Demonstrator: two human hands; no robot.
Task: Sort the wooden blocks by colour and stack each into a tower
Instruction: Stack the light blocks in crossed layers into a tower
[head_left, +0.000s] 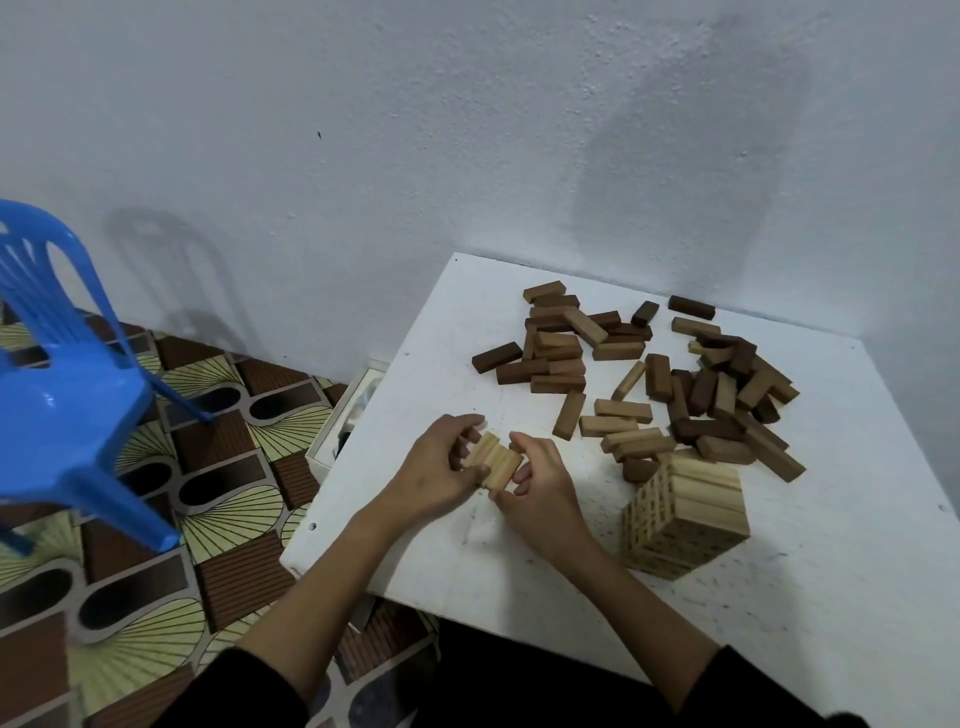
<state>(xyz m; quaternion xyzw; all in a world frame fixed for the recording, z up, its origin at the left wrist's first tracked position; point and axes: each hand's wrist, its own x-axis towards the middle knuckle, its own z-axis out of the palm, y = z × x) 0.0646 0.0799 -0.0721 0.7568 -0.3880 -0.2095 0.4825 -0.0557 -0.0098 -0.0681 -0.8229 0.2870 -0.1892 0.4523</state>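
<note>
Both hands are on one little row of pale blocks (492, 462) near the counter's (467, 566) left edge: left hand (441, 470) curled round its left side, right hand (540, 486) pinching the right. Looks like squaring up a layer for the pale tower (685, 512) toward the front-right. Next it needs carrying over level; the darker blocks (649, 374) lie loose toward the back.

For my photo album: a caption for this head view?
Both hands grip pale blocks beside a finished pale tower.
</note>
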